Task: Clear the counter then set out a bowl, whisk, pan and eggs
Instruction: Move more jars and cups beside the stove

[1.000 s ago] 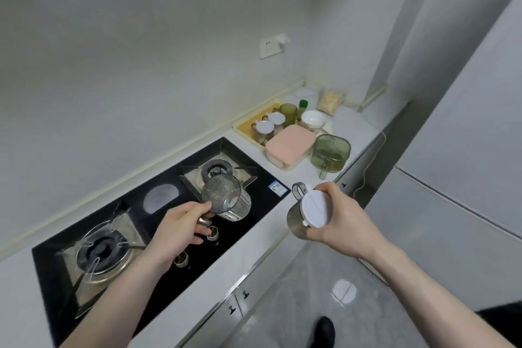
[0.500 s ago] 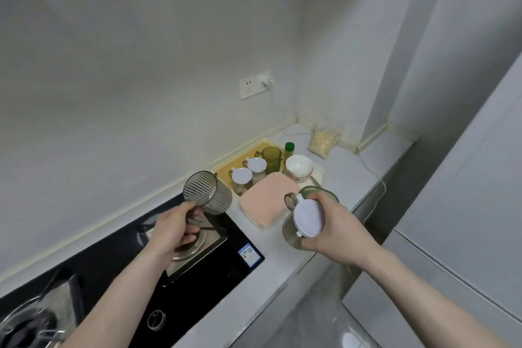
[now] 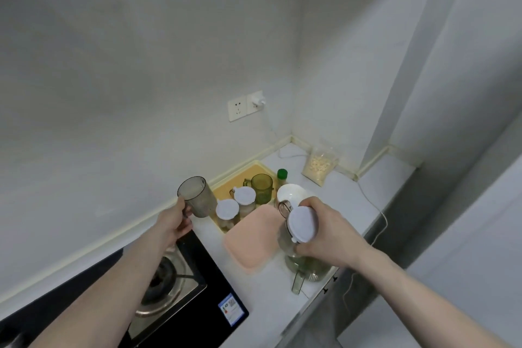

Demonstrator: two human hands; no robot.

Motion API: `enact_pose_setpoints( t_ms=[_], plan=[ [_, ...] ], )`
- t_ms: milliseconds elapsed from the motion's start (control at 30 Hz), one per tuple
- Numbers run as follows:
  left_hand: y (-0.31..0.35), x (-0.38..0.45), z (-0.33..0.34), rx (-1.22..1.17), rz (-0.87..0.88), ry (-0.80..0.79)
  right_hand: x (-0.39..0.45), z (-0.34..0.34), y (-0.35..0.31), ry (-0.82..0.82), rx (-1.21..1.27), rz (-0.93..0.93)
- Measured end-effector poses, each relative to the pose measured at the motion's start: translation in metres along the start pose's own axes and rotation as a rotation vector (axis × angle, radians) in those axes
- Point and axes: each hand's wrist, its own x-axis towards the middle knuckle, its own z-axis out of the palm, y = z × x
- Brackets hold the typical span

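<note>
My left hand (image 3: pixel 175 222) grips the handle of a clear grey ribbed cup (image 3: pixel 197 196), held in the air beside the yellow tray (image 3: pixel 248 173). My right hand (image 3: pixel 324 230) holds a glass jar with a white lid (image 3: pixel 301 224) above the counter, over a green glass jug (image 3: pixel 306 270). A white bowl (image 3: pixel 291 192) sits behind that jar. No whisk, pan or eggs are in view.
The yellow tray carries two white-lidded jars (image 3: pixel 227 210) and a green mug (image 3: pixel 262 184). A pink lidded box (image 3: pixel 251 237) lies beside it. A green-capped bottle (image 3: pixel 282 175), a bag of flakes (image 3: pixel 319 164) and a white cable (image 3: pixel 375 200) occupy the corner. The gas hob (image 3: pixel 169 277) is at left.
Both hands have carried the grey cup and the lidded jar rightwards from over the hob to the tray area. The view has swung right with them.
</note>
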Motion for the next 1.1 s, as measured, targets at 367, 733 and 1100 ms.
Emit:
enact_pose_setpoints(
  t_ms=[367, 733, 1100],
  plan=[
    [0.019, 0.096, 0.011, 0.194, 0.032, 0.124, 0.049, -0.008, 0.001, -0.004, -0.024, 0.058],
    [0.048, 0.145, 0.044, 0.804, 0.127, 0.136, 0.081, -0.016, -0.003, -0.006, -0.03, 0.066],
    [0.035, 0.183, 0.056, 1.188, 0.261, 0.134, 0.078, -0.023, 0.009, 0.004, -0.014, 0.146]
  ],
)
